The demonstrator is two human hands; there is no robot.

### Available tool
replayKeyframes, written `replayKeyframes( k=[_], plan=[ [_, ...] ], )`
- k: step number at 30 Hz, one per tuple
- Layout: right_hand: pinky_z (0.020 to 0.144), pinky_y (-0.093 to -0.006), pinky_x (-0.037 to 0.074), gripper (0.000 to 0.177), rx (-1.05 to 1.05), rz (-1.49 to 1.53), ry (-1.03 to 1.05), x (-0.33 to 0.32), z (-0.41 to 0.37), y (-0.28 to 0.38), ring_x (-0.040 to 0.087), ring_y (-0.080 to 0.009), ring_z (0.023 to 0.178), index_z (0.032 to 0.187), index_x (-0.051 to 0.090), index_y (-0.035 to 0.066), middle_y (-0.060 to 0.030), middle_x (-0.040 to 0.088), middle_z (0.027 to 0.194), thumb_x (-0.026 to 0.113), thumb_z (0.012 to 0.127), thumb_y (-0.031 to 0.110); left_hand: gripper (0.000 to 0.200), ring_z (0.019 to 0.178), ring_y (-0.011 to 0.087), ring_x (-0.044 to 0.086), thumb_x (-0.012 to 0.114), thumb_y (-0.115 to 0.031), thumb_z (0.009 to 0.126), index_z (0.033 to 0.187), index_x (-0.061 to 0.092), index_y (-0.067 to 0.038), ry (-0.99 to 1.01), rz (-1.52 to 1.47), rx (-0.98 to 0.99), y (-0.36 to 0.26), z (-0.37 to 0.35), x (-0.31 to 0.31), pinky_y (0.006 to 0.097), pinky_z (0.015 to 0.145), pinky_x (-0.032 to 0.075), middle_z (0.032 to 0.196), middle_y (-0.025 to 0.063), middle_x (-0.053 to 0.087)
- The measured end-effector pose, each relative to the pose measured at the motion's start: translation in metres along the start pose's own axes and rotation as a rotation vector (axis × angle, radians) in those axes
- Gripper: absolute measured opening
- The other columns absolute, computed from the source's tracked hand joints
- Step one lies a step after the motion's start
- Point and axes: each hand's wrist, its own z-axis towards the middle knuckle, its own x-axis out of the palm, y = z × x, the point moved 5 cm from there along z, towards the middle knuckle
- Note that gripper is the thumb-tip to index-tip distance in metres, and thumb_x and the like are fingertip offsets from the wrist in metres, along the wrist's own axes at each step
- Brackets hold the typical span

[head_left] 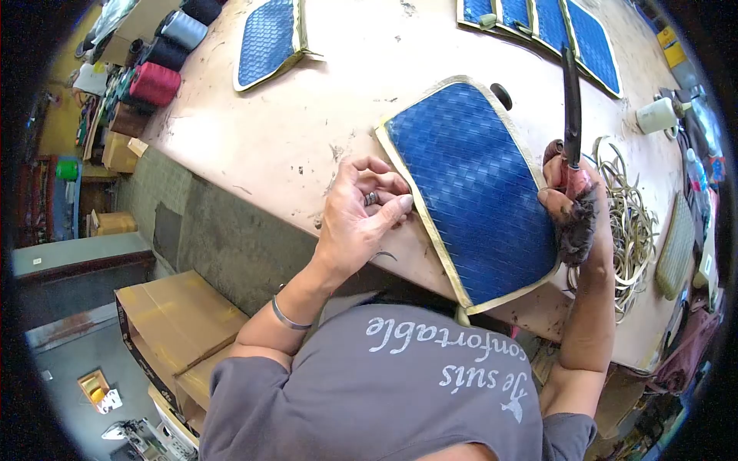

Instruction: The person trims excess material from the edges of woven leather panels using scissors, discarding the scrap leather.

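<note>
Grey short-sleeved T-shirt [346, 407], white script lettering [450, 357].
Silver bangle [288, 316] on wrist at 7 o'clock; ring [371, 198] on left hand [357, 219].

Worn tbl [330, 115] — blue woven panel [477, 192], more panels [269, 38], trim scraps [632, 223]
</note>
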Motion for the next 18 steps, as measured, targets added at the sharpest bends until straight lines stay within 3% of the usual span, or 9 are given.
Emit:
replayKeyframes(
  k=[3,4,6,8,10,12,15,16,18],
  plan=[
    [0.042,-0.0144,0.025,0.015,-0.169,-0.282,-0.034,0.009,-0.007,0.017,0.034,-0.0026,0.049,0.07,0.041,0.008,0.0032,0.036,0.066,0.056,0.073,0.006,0.031,0.082,0.0155,0.054,0.054,-0.004,0.077,0.103,0.036,-0.007,-0.046,-0.434,-0.126,0.003,0.001,0.004,0.0254,0.067,0.048,0.093,0.01,0.051],
    [0.047,-0.0162,0.029,0.019,-0.044,-0.071,-0.026,0.008,-0.01,0.018,0.037,-0.0043,0.054,0.071,0.041,0.008,0.003,0.037,0.068,0.058,0.065,0.002,0.033,0.084,0.0153,0.053,0.054,-0.005,0.077,0.104,0.035,-0.005,-0.035,-0.505,-0.166,0.003,0.002,0.005,0.0258,0.069,0.048,0.095,0.01,0.05],
    [0.054,-0.0192,0.032,0.022,-0.187,-0.184,-0.103,0.009,-0.015,0.025,0.04,-0.0073,0.062,0.072,0.041,0.007,0.0014,0.038,0.068,0.057,0.061,-0.002,0.037,0.087,0.0149,0.052,0.054,-0.007,0.077,0.107,0.033,-0.001,-0.005,-0.642,-0.246,0.004,0.004,0.007,0.0266,0.072,0.047,0.098,0.0099,0.048],
    [0.06,-0.0215,0.034,0.035,-0.158,-0.053,-0.051,0.013,-0.018,0.025,0.042,-0.0112,0.07,0.086,0.04,0.006,-0.001,0.04,0.07,0.057,0.058,-0.004,0.042,0.088,0.0147,0.052,0.054,-0.016,0.079,0.112,0.034,0.0,0.041,-0.665,-0.288,-0.006,0.005,0.013,0.0284,0.078,0.044,0.101,0.0089,0.049],
    [0.061,-0.022,0.034,0.041,-0.176,-0.182,0.063,0.011,-0.018,0.024,0.041,-0.0113,0.072,0.092,0.04,0.007,-0.0007,0.041,0.072,0.058,0.058,-0.007,0.042,0.09,0.0145,0.052,0.053,-0.018,0.079,0.112,0.036,0.0,0.047,-0.703,-0.33,-0.015,0.005,0.014,0.0286,0.08,0.043,0.103,0.0089,0.05],
    [0.056,-0.0224,0.035,0.024,-0.246,-0.013,0.018,0.017,-0.022,0.02,0.043,-0.0109,0.065,0.08,0.044,0.005,-0.0008,0.041,0.074,0.059,0.064,-0.006,0.041,0.094,0.0165,0.051,0.052,-0.016,0.077,0.112,0.039,0.001,0.077,-0.645,-0.097,-0.043,0.016,0.014,0.0299,0.084,0.04,0.103,0.0105,0.051],
    [0.05,-0.0207,0.036,0.019,0.009,0.353,0.113,0.023,-0.018,0.011,0.048,-0.0119,0.063,0.073,0.043,0.004,-0.004,0.042,0.074,0.059,0.067,-0.002,0.044,0.096,0.0185,0.051,0.05,-0.011,0.074,0.113,0.038,0.003,0.019,-0.54,0.162,-0.091,0.026,0.002,0.0307,0.086,0.039,0.104,0.0126,0.051],
    [0.053,-0.0213,0.038,0.019,-0.062,0.059,0.113,0.025,-0.02,0.021,0.051,-0.0139,0.068,0.07,0.04,0.005,-0.0062,0.043,0.073,0.058,0.068,-0.002,0.046,0.097,0.0196,0.05,0.05,-0.008,0.072,0.114,0.037,0.004,0.014,-0.436,0.257,-0.109,0.026,-0.001,0.0314,0.087,0.038,0.105,0.0133,0.051],
    [0.058,-0.0236,0.043,0.02,-0.072,0.16,0.091,0.022,-0.014,0.015,0.052,-0.0159,0.075,0.069,0.039,0.006,-0.0064,0.044,0.074,0.056,0.067,-0.004,0.052,0.101,0.0224,0.049,0.051,-0.001,0.067,0.116,0.037,0.005,0.169,-0.42,0.51,-0.14,0.02,0.001,0.0339,0.09,0.035,0.108,0.0135,0.05]
  ],
)
